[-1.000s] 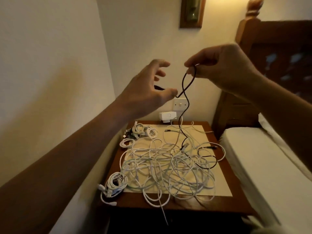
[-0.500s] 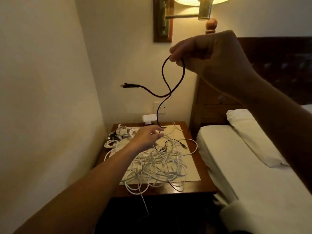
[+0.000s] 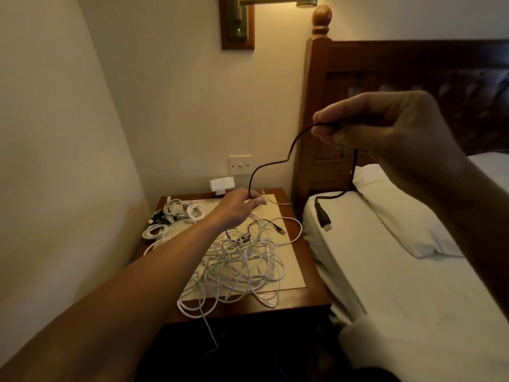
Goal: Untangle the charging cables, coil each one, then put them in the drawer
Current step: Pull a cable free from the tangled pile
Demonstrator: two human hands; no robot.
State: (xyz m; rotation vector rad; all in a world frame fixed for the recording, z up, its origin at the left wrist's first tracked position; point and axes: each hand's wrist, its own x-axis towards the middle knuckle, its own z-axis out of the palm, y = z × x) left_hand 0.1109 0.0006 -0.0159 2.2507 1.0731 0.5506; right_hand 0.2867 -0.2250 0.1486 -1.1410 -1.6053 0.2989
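My right hand (image 3: 385, 125) is raised at the right and pinches a black cable (image 3: 271, 164). One end of that cable hangs below the hand, its plug (image 3: 322, 215) dangling in front of the bed. The other stretch curves down to my left hand (image 3: 239, 206), which grips it low over the back of the bedside table (image 3: 311, 277). A big tangle of white cables (image 3: 242, 260) covers the table's middle. Several coiled white cables (image 3: 181, 209) lie at the table's back left corner.
A white bed with a pillow (image 3: 399, 216) stands right against the table. A wooden headboard post (image 3: 316, 106) rises behind it. A wall switch (image 3: 240, 164) and a small white charger box (image 3: 221, 186) are at the back. One white cable hangs over the table's front edge.
The right hand has come down and to the right, and the black plug end now hangs below it. The left hand has closed on the black cable over the table.
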